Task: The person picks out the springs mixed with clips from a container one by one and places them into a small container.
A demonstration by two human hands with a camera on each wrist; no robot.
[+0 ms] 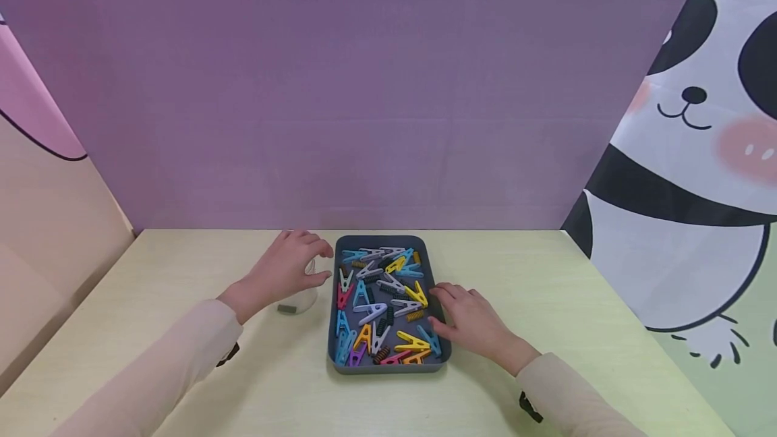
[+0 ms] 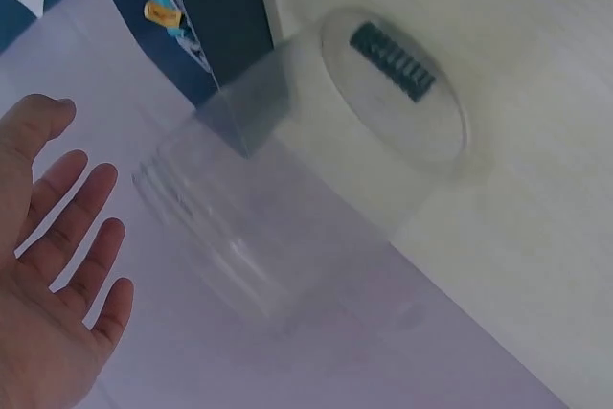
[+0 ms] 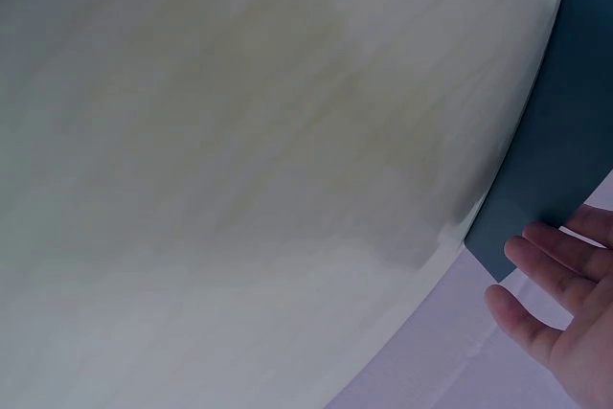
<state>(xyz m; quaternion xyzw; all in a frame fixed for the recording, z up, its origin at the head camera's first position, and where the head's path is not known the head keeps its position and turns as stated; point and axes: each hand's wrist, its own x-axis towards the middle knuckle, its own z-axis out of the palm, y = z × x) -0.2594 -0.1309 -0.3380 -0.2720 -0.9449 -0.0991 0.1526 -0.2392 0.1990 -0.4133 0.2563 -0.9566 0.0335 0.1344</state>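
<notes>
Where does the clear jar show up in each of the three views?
Head: the clear jar stands on the table left of the tray, mostly hidden behind the left hand.
Left wrist: it fills the middle of the frame, a dark spring on its bottom, the open palm beside it.
Right wrist: not in it.
Shared landmark: the dark blue-grey tray.

Both forearms in pale sleeves extended forward, left hand (image 1: 290, 266) raised with fingers (image 2: 81, 237) loosely spread, right hand (image 1: 470, 321) palm down, fingers (image 3: 536, 265) straight
</notes>
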